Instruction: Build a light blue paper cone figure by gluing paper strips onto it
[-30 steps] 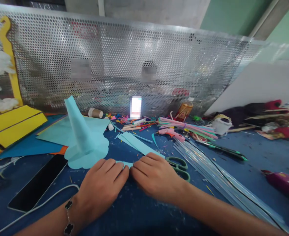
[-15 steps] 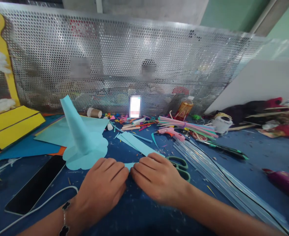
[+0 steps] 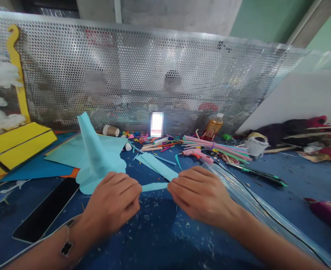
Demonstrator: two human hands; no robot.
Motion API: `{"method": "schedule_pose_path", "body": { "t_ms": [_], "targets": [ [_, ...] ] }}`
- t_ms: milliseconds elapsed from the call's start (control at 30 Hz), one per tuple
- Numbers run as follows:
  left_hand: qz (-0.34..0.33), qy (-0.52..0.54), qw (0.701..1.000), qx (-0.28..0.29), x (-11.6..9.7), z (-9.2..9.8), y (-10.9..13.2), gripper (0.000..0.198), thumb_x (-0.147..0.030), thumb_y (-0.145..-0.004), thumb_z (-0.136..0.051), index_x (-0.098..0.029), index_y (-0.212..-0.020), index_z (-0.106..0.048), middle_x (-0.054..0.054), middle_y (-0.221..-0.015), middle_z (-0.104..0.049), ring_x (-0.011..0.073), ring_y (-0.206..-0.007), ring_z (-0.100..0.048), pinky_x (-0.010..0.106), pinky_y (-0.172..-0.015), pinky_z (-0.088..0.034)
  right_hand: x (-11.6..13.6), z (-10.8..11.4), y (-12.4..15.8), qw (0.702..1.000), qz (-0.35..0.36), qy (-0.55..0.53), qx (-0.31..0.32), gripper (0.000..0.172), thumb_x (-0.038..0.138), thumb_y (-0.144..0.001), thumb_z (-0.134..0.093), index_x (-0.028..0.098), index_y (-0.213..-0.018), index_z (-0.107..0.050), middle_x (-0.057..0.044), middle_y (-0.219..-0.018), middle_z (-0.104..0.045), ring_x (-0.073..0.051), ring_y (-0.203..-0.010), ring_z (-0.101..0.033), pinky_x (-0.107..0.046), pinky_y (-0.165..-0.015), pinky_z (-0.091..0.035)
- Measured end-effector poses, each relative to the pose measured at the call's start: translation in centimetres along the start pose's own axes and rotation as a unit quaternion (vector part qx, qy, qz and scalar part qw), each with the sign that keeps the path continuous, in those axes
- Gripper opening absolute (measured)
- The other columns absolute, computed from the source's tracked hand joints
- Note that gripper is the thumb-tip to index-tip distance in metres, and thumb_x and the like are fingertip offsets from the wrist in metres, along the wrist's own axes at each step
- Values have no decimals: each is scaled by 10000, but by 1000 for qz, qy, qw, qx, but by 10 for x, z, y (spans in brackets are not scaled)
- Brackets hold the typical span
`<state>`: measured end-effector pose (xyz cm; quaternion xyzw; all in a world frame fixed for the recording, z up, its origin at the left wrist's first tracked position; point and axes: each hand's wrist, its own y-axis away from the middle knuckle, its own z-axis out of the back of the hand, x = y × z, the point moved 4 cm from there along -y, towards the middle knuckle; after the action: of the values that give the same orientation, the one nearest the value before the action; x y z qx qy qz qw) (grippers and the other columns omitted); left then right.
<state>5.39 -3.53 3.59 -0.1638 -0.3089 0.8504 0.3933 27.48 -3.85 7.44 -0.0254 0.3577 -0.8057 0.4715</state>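
A narrow light-blue paper strip [image 3: 155, 186] stretches between my two hands just above the dark blue table [image 3: 159, 232]. My left hand [image 3: 113, 202] is closed, pinching the strip's left end. My right hand [image 3: 200, 195] is closed on its right end. Just behind my left hand stands a light-blue paper cone [image 3: 93, 150] on a scalloped paper base. More light-blue strips [image 3: 156, 165] lie behind the held one. The green scissors seen before are hidden under my right hand.
A black phone [image 3: 45, 210] lies at the left. A yellow box [image 3: 16, 144] sits far left. Clear glue sticks [image 3: 255, 206], a pink glue gun [image 3: 196, 154], coloured straws [image 3: 218, 146], a lit phone [image 3: 156, 123] and a perforated metal panel [image 3: 154, 75] are behind.
My hands have moved apart and lifted slightly, and a length of the blue strip now shows between them. The scissors are now covered by my right hand.
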Motion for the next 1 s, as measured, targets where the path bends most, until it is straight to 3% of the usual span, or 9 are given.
{"method": "schedule_pose_path", "body": {
  "t_ms": [167, 433, 567, 667, 833, 1000],
  "targets": [
    [21, -14, 1000, -19, 13, 4, -2, 136, -120, -971, -533, -216, -942, -624, 9, -932, -722, 208, -889, -624, 384, -824, -427, -26, 12, 6, 999, -21, 23, -22, 97, 167, -975, -651, 213, -951, -733, 8, -908, -802, -162, -848, -715, -334, -827, -502],
    [30, -48, 996, -72, 16, 13, -2, 117, -85, -955, -564, -180, -935, -628, 38, -902, -705, 226, -885, -634, 394, -820, -481, -39, 14, 12, 997, -35, 59, -29, 92, 144, -962, -666, 196, -952, -741, -15, -896, -806, -174, -848, -735, -339, -851, -524],
    [-48, -121, 986, -100, -6, 12, 0, 93, -162, -964, -647, -140, -1051, -670, 75, -1017, -747, 276, -986, -659, 448, -893, -488, -23, 6, 7, 999, -17, 40, -23, 99, 153, -976, -654, 202, -945, -734, -9, -883, -800, -164, -818, -713, -325, -820, -508],
    [-92, -149, 983, -48, -23, -2, 4, 244, -144, -977, -637, -116, -1217, -664, 72, -1067, -761, 278, -990, -679, 464, -911, -479, -1, -5, 2, 1000, 17, -3, -7, 133, 150, -990, -621, 212, -963, -735, -8, -867, -788, -154, -788, -682, -313, -780, -494],
    [-77, -142, 987, 1, -29, -13, 7, 176, -70, -997, -536, -123, -1066, -689, 47, -841, -712, 220, -745, -656, 414, -716, -487, 21, -18, -3, 1000, 13, -17, 2, 147, 140, -988, -599, 206, -939, -720, -17, -859, -760, -179, -846, -648, -356, -864, -464],
    [-80, -135, 988, 5, -34, -15, 6, 188, -55, -991, -539, -140, -914, -687, 48, -813, -688, 214, -719, -623, 407, -670, -467, 37, -25, -9, 999, 30, -13, 2, 243, 153, -998, -542, 196, -790, -659, -7, -734, -672, -189, -778, -577, -394, -900, -444]
  ]
}}
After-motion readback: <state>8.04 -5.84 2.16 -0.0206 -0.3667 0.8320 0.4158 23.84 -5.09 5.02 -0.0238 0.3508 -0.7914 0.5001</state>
